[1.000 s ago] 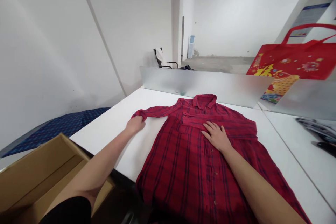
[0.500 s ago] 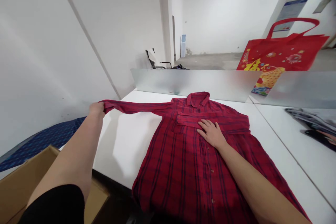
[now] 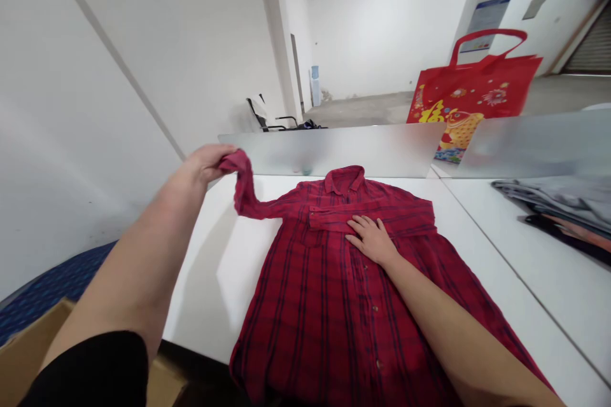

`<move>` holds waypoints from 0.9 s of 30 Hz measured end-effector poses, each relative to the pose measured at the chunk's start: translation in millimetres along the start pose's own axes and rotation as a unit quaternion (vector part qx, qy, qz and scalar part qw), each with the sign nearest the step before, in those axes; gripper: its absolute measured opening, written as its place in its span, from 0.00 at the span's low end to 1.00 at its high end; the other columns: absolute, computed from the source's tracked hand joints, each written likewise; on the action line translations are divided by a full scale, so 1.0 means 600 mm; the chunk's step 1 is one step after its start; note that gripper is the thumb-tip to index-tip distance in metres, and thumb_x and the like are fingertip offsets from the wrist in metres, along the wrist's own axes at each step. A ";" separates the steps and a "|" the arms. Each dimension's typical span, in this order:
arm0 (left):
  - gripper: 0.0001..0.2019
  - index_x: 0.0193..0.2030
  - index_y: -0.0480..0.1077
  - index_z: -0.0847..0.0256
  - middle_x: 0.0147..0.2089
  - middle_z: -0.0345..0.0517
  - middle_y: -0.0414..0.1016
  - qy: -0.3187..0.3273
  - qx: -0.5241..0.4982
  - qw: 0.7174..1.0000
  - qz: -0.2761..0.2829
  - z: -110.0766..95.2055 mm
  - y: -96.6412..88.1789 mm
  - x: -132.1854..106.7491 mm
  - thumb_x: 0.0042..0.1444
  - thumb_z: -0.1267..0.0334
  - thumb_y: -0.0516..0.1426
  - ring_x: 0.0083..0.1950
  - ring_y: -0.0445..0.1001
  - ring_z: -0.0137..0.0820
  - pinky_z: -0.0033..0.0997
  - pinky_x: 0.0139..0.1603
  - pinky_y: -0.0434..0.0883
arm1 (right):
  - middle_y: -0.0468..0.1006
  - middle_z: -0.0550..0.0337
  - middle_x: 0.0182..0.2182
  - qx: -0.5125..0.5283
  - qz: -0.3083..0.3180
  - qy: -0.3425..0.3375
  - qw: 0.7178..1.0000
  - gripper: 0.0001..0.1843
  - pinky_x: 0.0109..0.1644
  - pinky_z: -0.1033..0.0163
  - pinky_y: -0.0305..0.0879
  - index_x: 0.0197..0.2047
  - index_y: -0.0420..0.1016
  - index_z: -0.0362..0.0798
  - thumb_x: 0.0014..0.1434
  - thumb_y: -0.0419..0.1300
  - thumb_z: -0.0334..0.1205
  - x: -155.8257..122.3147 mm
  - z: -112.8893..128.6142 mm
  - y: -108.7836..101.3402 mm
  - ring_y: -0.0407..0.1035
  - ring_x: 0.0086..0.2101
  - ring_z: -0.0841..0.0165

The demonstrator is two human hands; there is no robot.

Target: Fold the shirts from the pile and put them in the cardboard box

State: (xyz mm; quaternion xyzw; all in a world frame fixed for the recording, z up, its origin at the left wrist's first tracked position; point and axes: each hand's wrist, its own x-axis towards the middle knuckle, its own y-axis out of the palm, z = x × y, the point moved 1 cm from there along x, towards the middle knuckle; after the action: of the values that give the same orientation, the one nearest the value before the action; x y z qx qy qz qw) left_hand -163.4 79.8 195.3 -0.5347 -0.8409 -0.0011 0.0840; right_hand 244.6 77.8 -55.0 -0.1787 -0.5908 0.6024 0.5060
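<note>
Head camera: a red plaid button-up shirt with dark-blue stripes lies front-up on a white table, collar at the far end. One sleeve crosses its chest, flat beneath the open, spread right hand; the left hand grips the other sleeve's end, held up in a bend.

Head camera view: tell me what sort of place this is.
Probably an office-like workroom: a white table backed by a frosted divider, a chair with armrests beyond it, and what looks like a water dispenser towards the far wall.
</note>
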 end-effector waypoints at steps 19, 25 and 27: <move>0.08 0.39 0.71 0.60 0.42 0.50 0.77 0.183 0.481 0.850 0.112 0.209 0.238 -0.067 0.61 0.64 0.51 0.49 0.75 0.39 0.36 0.52 0.68 | 0.77 0.54 0.47 0.636 -0.263 0.295 0.662 0.36 0.49 0.53 0.75 0.52 0.66 0.51 0.46 0.66 0.62 0.010 -0.090 -0.035 0.76 0.43 0.61; 0.13 0.44 0.70 0.60 0.48 0.52 0.73 0.186 0.526 0.817 0.144 0.323 0.174 -0.100 0.57 0.73 0.48 0.53 0.71 0.38 0.37 0.56 0.67 | 0.79 0.51 0.41 0.275 -0.152 0.305 0.899 0.38 0.50 0.51 0.70 0.50 0.74 0.44 0.38 0.70 0.56 0.001 -0.104 -0.055 0.75 0.40 0.57; 0.18 0.49 0.68 0.60 0.53 0.52 0.71 0.195 0.529 0.810 0.161 0.341 0.164 -0.104 0.52 0.75 0.49 0.57 0.69 0.37 0.37 0.59 0.66 | 0.80 0.51 0.39 0.161 -0.078 0.293 0.939 0.33 0.49 0.51 0.70 0.48 0.76 0.45 0.38 0.70 0.51 0.001 -0.106 -0.063 0.74 0.41 0.55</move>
State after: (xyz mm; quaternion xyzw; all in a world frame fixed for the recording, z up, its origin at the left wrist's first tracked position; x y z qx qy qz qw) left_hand -77.9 84.5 -24.1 -0.5243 -0.5792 0.3530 0.5148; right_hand 311.4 104.1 -36.2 -0.2167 -0.3231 0.5693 0.7242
